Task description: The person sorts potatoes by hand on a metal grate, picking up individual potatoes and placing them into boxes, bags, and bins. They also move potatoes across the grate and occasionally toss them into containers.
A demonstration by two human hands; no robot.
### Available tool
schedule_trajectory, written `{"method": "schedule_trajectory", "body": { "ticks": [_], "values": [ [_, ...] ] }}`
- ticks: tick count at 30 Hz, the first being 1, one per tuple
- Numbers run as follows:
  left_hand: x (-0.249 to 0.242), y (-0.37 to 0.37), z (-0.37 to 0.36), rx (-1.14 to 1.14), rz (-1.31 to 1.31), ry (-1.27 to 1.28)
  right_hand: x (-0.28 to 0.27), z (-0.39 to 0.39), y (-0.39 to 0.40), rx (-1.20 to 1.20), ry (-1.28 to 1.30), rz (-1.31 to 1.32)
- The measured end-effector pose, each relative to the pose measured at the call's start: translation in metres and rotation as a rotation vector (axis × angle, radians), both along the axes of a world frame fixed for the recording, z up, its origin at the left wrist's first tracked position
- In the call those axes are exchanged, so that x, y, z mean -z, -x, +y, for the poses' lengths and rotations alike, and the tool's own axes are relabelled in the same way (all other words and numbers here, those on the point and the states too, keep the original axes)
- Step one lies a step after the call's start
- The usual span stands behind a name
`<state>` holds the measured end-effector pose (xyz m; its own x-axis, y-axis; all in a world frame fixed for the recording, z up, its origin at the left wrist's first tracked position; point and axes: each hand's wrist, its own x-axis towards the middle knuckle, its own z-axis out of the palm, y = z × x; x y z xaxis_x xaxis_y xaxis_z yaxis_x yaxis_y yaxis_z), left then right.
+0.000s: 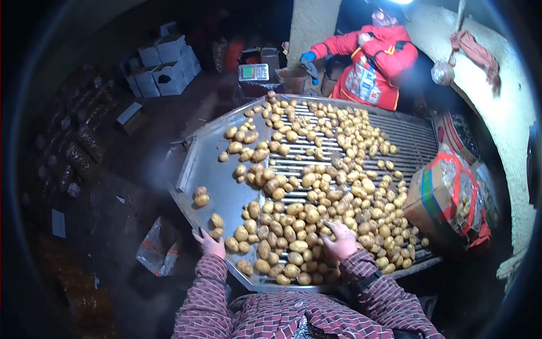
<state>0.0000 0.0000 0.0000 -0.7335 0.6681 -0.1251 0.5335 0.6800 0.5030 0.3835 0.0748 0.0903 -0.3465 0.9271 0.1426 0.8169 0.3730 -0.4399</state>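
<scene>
Loose potatoes in several sizes cover much of a metal sorting table, which has a slatted grate and a smooth plate at its left. My left hand rests at the table's near left edge with its fingers apart, holding nothing, beside a few potatoes. Among the potatoes at the near middle lies my right hand, fingers spread and touching the heap. Its fingertips are partly lost against the potatoes, and I see none gripped.
Across the table sits a person in a red jacket, one blue-gloved hand held out. A digital scale stands at the back. Stacked white boxes are at the far left. A cardboard box with red straps leans at the right.
</scene>
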Motion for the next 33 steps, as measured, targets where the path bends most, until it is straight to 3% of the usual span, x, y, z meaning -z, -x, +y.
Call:
{"method": "schedule_trajectory", "body": {
  "ticks": [2, 3, 5, 9, 11, 12, 15, 17, 19, 21, 23, 24, 25, 27, 29, 33],
  "values": [
    [0.003, -0.019, 0.009, -0.016, 0.018, -0.058, -0.009, 0.037, 0.034, -0.047, -0.074, 0.037],
    [0.004, 0.006, -0.035, -0.012, -0.002, 0.036, -0.003, 0.031, 0.083, -0.11, 0.022, -0.007],
    [0.012, 0.008, -0.01, -0.017, -0.016, -0.046, -0.003, 0.096, 0.136, -0.242, -0.094, -0.033],
    [0.005, 0.01, 0.001, -0.036, -0.11, -0.128, 0.035, 0.181, 0.219, -0.151, -0.133, -0.082],
    [0.001, 0.009, 0.003, -0.037, -0.126, -0.101, 0.062, 0.202, 0.216, -0.065, -0.045, -0.088],
    [-0.003, 0.01, 0.004, -0.032, -0.13, -0.029, 0.061, 0.209, 0.211, 0.03, 0.23, -0.161],
    [-0.002, 0.011, 0.004, 0.036, -0.077, 0.063, 0.074, 0.223, 0.168, 0.028, 0.143, -0.052],
    [-0.011, 0.014, 0.004, 0.069, -0.094, 0.122, 0.063, 0.226, 0.144, 0.032, 0.103, -0.209],
    [-0.017, 0.013, 0.01, 0.078, -0.133, 0.155, 0.049, 0.227, 0.126, -0.044, 0.0, -0.577],
    [-0.011, 0.013, 0.008, 0.082, -0.106, 0.168, 0.045, 0.224, 0.139, -0.073, -0.161, -0.309],
    [-0.01, 0.012, 0.01, 0.078, -0.084, 0.151, 0.037, 0.226, 0.177, -0.178, -0.019, -0.134],
    [-0.008, 0.011, 0.009, 0.071, -0.08, 0.142, 0.052, 0.224, 0.198, -0.227, -0.088, -0.024],
    [-0.005, 0.009, 0.008, 0.067, -0.071, 0.131, 0.049, 0.222, 0.217, -0.236, 0.139, -0.19],
    [-0.005, 0.01, 0.009, 0.059, -0.06, 0.12, 0.074, 0.226, 0.238, -0.201, 0.138, -0.278],
    [-0.003, 0.009, 0.009, 0.043, -0.07, 0.131, 0.074, 0.233, 0.225, -0.234, 0.321, -0.065],
    [0.002, 0.027, 0.014, 0.081, 0.184, 0.102, 0.061, 0.246, 0.157, -0.178, 0.685, 0.921]
  ]
}}
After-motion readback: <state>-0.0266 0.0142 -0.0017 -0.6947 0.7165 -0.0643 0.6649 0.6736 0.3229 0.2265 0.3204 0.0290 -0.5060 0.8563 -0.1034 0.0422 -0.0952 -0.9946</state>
